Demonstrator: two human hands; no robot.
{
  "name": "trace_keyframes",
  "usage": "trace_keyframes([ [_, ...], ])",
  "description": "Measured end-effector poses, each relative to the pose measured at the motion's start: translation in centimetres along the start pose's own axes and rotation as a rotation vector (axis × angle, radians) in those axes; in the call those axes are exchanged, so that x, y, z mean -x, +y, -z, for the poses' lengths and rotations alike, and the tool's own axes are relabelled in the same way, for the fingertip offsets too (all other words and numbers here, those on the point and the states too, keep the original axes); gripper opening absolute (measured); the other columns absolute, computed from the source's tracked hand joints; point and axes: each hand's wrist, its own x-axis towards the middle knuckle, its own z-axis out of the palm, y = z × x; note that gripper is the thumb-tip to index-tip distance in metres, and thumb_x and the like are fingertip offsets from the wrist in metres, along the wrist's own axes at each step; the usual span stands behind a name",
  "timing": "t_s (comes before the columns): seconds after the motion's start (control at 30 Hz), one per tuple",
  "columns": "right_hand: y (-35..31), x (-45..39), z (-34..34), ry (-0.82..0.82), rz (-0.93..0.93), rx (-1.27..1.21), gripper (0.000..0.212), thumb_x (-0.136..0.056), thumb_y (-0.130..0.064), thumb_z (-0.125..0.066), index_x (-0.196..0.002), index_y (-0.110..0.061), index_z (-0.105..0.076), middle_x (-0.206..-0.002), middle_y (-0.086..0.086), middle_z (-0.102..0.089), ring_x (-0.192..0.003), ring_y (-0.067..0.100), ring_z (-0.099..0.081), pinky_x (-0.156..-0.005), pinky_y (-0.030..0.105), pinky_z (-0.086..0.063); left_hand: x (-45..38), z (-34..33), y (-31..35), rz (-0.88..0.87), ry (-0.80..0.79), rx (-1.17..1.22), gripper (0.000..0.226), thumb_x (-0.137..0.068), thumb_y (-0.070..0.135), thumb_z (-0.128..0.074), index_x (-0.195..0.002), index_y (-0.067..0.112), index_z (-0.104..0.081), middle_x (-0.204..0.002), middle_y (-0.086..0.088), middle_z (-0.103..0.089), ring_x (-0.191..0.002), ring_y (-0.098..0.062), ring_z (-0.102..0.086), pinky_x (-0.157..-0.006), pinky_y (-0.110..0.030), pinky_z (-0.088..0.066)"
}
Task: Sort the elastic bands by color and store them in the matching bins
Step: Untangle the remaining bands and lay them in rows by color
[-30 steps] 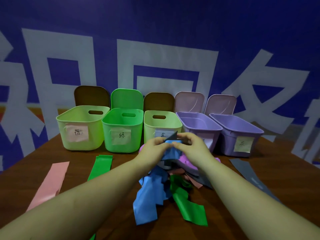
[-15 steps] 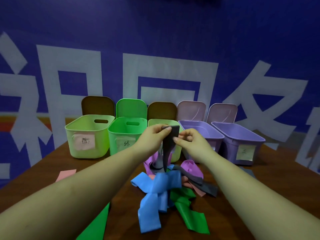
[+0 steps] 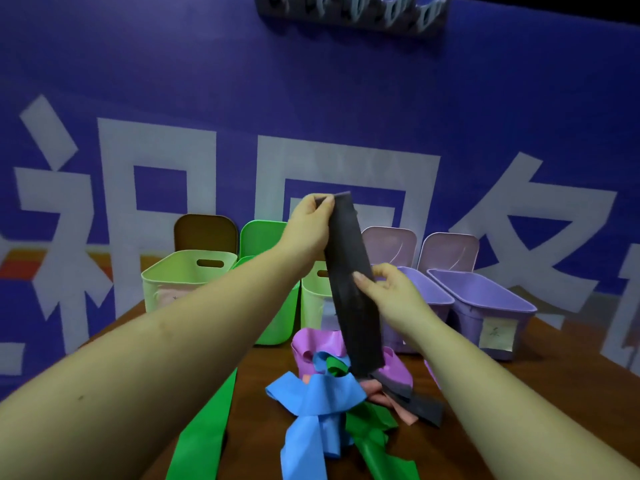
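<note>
1. The grey band (image 3: 351, 289) hangs in the air above the pile (image 3: 346, 386), in front of the row of bins. Its long axis runs nearly upright, top end leaning a little to the left, lower end trailing down to the heap, where more grey lies folded on the table (image 3: 263, 403).
2. My left hand (image 3: 310, 226) pinches the band's top end between thumb and curled fingers, so the whole strip lies below that grip.
3. My right hand (image 3: 391, 296) meets the band about midway down; the thumb presses its front face and the fingers curl behind, so I read it as a light pinch.
4. I judge the right hand the nearer one to the purple bins (image 3: 485, 303), which stand just to the right of the band. One of them carries a label (image 3: 495, 334) I cannot read, so I cannot tell which bin takes grey.
5. The coming move turns on this: the band's tail points down into the tangle of blue band (image 3: 311, 400), green band (image 3: 370, 434), purple band (image 3: 311, 344) and pink band (image 3: 401, 414). It must lift clear before swinging sideways.
6. Further left stand the green bins (image 3: 183, 271); another green strip (image 3: 204, 431) lies flat on the table beneath my left arm.
</note>
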Motion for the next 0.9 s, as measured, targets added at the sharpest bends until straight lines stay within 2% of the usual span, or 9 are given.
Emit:
trace_keyframes([
  [0.07,-1.2,0.5,0.0,-0.031,0.018,-0.036,0.030,-0.088,-0.029,-0.064,-0.112,-0.016,-0.051,-0.098,0.010,-0.071,-0.089,0.021,-0.068,-0.087,0.039,-0.054,0.0,0.7,0.6,0.007,0.014,0.056,0.020,-0.093,0.039,-0.045,-0.098,0.023,-0.055,-0.111,-0.011,-0.066,-0.105,-0.029,-0.062,-0.092,-0.052,-0.050],
  [0.17,-2.9,1.6,-0.1,-0.126,0.063,-0.121,0.048,-0.078,-0.039,-0.066,-0.119,-0.027,-0.045,-0.109,0.001,-0.068,-0.096,0.013,-0.067,-0.085,0.033,-0.055,1.1,1.0,1.4,0.024,-0.030,0.172,0.019,-0.101,0.026,-0.040,-0.104,0.014,-0.054,-0.094,-0.006,-0.072,-0.090,-0.023,-0.068,-0.083,-0.041,-0.055],
  [0.27,-4.2,2.7,-0.9,-0.147,0.077,-0.184,0.017,-0.089,-0.032,-0.057,-0.105,-0.029,-0.052,-0.098,-0.011,-0.067,-0.088,0.004,-0.068,-0.069,0.018,-0.054,2.4,0.7,1.2,0.040,-0.143,0.154,0.019,-0.101,0.024,-0.039,-0.105,0.013,-0.054,-0.092,-0.005,-0.072,-0.081,-0.018,-0.070,-0.073,-0.034,-0.056],
  [0.4,-3.3,4.4,-2.7,-0.060,0.010,-0.227,0.007,-0.095,-0.021,-0.053,-0.100,-0.021,-0.057,-0.101,0.009,-0.071,-0.093,0.022,-0.069,-0.084,0.037,-0.056,3.8,0.6,1.0,0.064,-0.153,0.156,0.017,-0.102,0.020,-0.038,-0.099,0.011,-0.052,-0.086,-0.006,-0.070,-0.067,-0.015,-0.069,-0.062,-0.028,-0.057],
  [0.5,-1.3,6.4,-4.1,-0.119,-0.041,-0.220,0.017,-0.093,-0.014,-0.055,-0.110,-0.013,-0.056,-0.093,0.009,-0.072,-0.083,0.021,-0.070,-0.079,0.036,-0.058,4.4,1.3,0.9,0.073,-0.061,0.087,0.016,-0.102,0.021,-0.038,-0.100,0.012,-0.052,-0.093,-0.009,-0.069,-0.076,-0.019,-0.068,-0.071,-0.031,-0.058],
  [0.6,0.7,8.0,-4.4,-0.207,-0.047,-0.216,0.019,-0.092,-0.007,-0.056,-0.106,-0.021,-0.056,-0.098,0.000,-0.071,-0.089,0.014,-0.068,-0.082,0.030,-0.055,3.9,2.5,-0.3,0.066,0.063,-0.099,0.019,-0.100,0.027,-0.043,-0.105,0.014,-0.055,-0.111,-0.012,-0.065,-0.098,-0.025,-0.063,-0.089,-0.039,-0.052],
  [0.7,1.8,9.6,-3.7,-0.219,-0.092,-0.209,0.031,-0.090,0.000,-0.057,-0.112,-0.023,-0.056,-0.101,-0.005,-0.071,-0.091,0.008,-0.069,-0.075,0.022,-0.056,3.7,3.8,-1.3,0.049,0.169,-0.210,0.025,-0.098,0.028,-0.047,-0.113,0.012,-0.060,-0.115,-0.010,-0.063,-0.102,-0.022,-0.058,-0.081,-0.035,-0.048],
  [0.8,3.4,11.2,-2.6,-0.189,-0.132,-0.170,0.050,-0.090,0.000,-0.057,-0.125,-0.034,-0.049,-0.110,0.002,-0.068,-0.097,0.016,-0.068,-0.074,0.029,-0.056,3.7,5.1,-2.7,0.056,0.241,-0.265,0.026,-0.095,0.024,-0.054,-0.117,0.012,-0.061,-0.111,-0.009,-0.063,-0.106,-0.026,-0.059,-0.086,-0.039,-0.053],
  [0.9,4.5,12.9,-1.5,-0.137,-0.098,-0.117,0.048,-0.089,0.004,-0.056,-0.115,-0.036,-0.057,-0.114,-0.002,-0.065,-0.099,0.005,-0.066,-0.075,0.019,-0.053,4.1,5.1,-4.3,0.181,0.203,-0.261,0.040,-0.096,0.018,-0.054,-0.134,0.014,-0.046,-0.120,-0.012,-0.056,-0.101,-0.024,-0.058,-0.074,-0.038,-0.057],
])
